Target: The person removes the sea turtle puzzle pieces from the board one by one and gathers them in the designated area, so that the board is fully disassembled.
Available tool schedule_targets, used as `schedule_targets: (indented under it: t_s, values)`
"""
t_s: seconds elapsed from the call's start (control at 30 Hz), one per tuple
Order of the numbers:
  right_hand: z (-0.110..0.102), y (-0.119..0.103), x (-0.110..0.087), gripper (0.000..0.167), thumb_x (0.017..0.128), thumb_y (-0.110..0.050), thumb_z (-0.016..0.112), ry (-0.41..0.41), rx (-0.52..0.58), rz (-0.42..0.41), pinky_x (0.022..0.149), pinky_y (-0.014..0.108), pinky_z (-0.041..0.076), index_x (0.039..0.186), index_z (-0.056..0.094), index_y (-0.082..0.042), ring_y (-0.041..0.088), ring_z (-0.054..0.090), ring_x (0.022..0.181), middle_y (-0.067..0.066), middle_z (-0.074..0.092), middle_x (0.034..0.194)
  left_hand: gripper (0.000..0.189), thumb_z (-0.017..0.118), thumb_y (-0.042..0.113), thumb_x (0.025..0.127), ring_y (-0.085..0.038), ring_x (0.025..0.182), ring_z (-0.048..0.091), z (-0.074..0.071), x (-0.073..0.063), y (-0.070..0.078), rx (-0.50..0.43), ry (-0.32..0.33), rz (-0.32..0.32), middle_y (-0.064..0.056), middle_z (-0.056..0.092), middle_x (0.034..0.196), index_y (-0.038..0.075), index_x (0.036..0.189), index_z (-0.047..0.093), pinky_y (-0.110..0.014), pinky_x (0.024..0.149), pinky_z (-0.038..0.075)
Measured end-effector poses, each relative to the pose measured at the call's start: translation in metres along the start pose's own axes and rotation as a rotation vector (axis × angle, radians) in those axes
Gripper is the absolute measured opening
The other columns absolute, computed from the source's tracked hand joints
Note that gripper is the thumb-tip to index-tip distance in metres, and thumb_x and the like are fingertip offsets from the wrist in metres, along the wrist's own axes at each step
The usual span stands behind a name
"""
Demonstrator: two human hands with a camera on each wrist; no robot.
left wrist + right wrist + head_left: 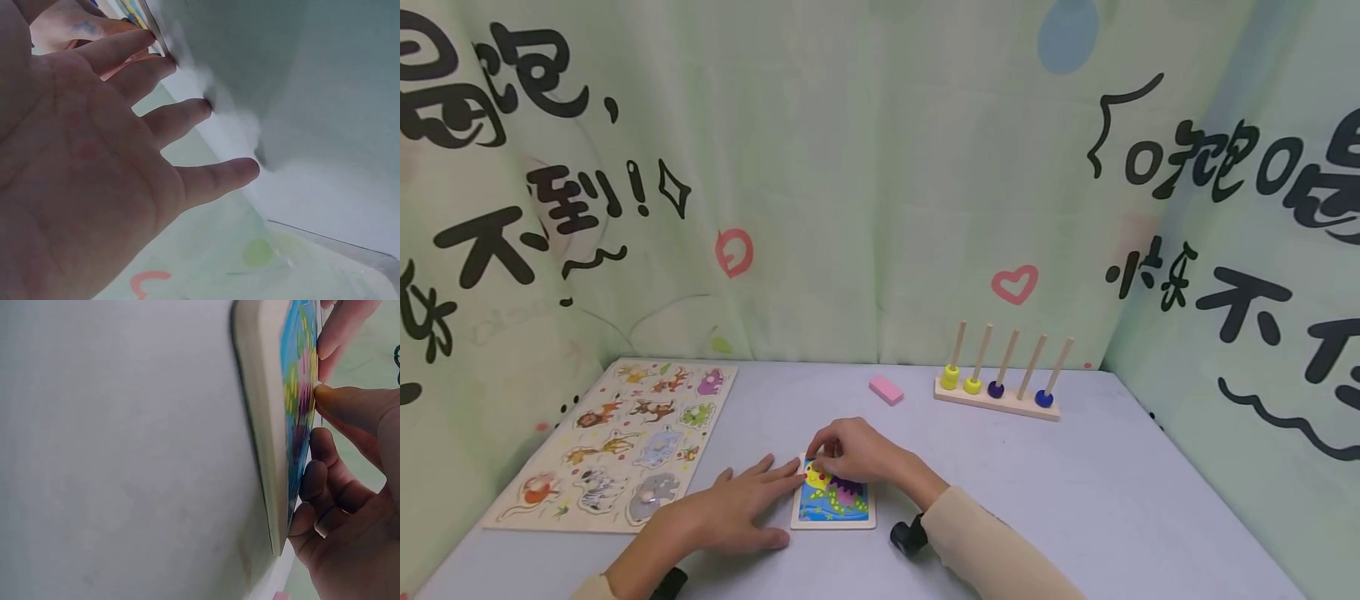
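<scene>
A small jigsaw puzzle point(835, 505) with a colourful animal picture lies on the table in front of me. The right hand point(856, 452) is over its upper left part, fingers bent, thumb and index finger pinching at a yellow puzzle piece point(817, 477). In the right wrist view, that thumb point(350, 403) meets the picture surface and the other fingers rest curled along the board; the piece itself is mostly hidden. The left hand point(737, 508) is spread with straight fingers, palm toward the table. Its index and middle fingertips touch the puzzle's left edge.
A large wooden animal puzzle board point(625, 442) lies on the left. Toward the back are a pink block point(886, 390) and a wooden peg stand point(996, 401) with yellow and dark blue beads on some pegs. Printed curtains point(880, 208) enclose the white table point(1045, 517).
</scene>
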State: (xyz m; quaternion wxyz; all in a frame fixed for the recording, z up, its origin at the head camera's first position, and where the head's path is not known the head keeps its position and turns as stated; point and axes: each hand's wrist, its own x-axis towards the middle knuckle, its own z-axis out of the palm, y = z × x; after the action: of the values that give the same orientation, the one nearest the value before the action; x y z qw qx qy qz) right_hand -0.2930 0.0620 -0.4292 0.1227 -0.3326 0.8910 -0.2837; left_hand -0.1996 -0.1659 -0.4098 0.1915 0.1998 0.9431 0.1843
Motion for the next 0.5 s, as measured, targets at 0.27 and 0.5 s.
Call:
schedule_targets:
  t_s: [0.27,0.5]
  values:
    - [-0.0007,-0.0007,0.002,0.013,0.099,-0.017,0.073,-0.017,0.007,-0.005,0.071,0.017,0.047,0.11,0.08,-0.019,0.002,0.053,0.077,-0.008,0.065,0.086,0.072,0.077,0.047,0.094,-0.04,0.165,0.021,0.0006,-0.0006,-0.0017,0.018,-0.016,0.011,0.002,0.034,0.175,0.031,0.158,0.051,-0.083,0.12,0.018]
    - [-0.0022,0.0015,0.0041,0.011,0.099,-0.016,0.073,-0.036,0.024,-0.016,0.073,0.017,0.048,0.108,0.079,-0.019,0.002,0.054,0.077,-0.008,0.066,0.085,0.068,0.077,0.048,0.094,-0.041,0.165,0.021,-0.0011,-0.0022,-0.0013,0.027,-0.036,0.016,0.003,0.034,0.175,0.035,0.156,0.053,-0.083,0.12,0.018]
